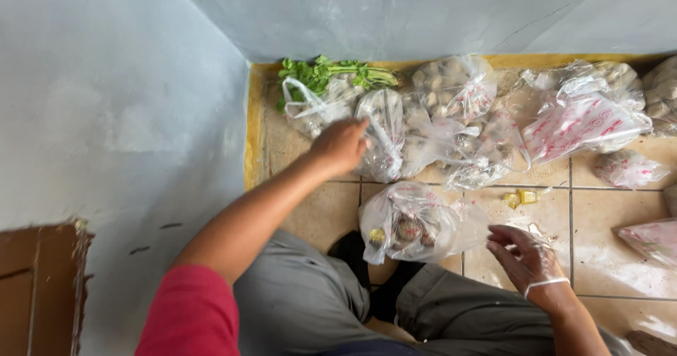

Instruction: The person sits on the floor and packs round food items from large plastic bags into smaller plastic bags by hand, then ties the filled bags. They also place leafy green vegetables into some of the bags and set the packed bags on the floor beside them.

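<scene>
While the left hand (340, 146) stretches forward over the tiled floor (603, 243), its fingers are curled together onto the knotted top of a clear plastic bag (381, 144) filled with pale round pieces. Just beyond and to the left of that hand lies a bunch of leafy greens (324, 74) on another tied bag (314, 109). Nearer the person, between the two hands, sits a clear bag of dark round items (409, 225). To its right the right hand (525, 257), wearing a thin transparent glove, hovers with fingers loosely apart, gripping nothing. Small yellow wrapped cubes (520, 198) lie just beyond that hand. Farther right, red-printed bags (582, 119) rest against the wall.
</scene>
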Demonstrator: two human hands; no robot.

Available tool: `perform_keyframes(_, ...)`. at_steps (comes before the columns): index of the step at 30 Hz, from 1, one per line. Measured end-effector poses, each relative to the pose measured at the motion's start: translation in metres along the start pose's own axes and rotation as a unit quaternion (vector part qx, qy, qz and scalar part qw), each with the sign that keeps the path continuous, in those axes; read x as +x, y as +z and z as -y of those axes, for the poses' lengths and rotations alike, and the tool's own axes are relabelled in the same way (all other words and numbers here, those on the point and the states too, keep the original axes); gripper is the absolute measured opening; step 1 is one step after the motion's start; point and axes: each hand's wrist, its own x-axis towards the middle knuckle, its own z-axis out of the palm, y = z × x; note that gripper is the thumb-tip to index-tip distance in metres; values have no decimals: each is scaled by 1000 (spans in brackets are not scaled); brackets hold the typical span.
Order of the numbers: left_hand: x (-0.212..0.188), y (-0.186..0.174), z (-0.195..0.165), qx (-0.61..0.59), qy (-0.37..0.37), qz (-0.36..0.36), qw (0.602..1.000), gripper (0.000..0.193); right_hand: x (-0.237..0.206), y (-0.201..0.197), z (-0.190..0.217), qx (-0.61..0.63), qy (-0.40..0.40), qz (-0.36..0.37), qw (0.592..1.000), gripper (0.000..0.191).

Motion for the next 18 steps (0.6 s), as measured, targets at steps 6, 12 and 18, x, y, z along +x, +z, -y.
perform_keyframes(6,118,43,69,86,-47,-26,995,50,22,4,-17,-26,29,-23,999,38)
perform_keyframes(12,181,94,84,158,-25,16,987,48,32,20,-9,-22,-28,17,999,32)
perform_keyframes(18,195,119,87,273,-84,23,958,50,39,38,0,-31,-181,73,980,28)
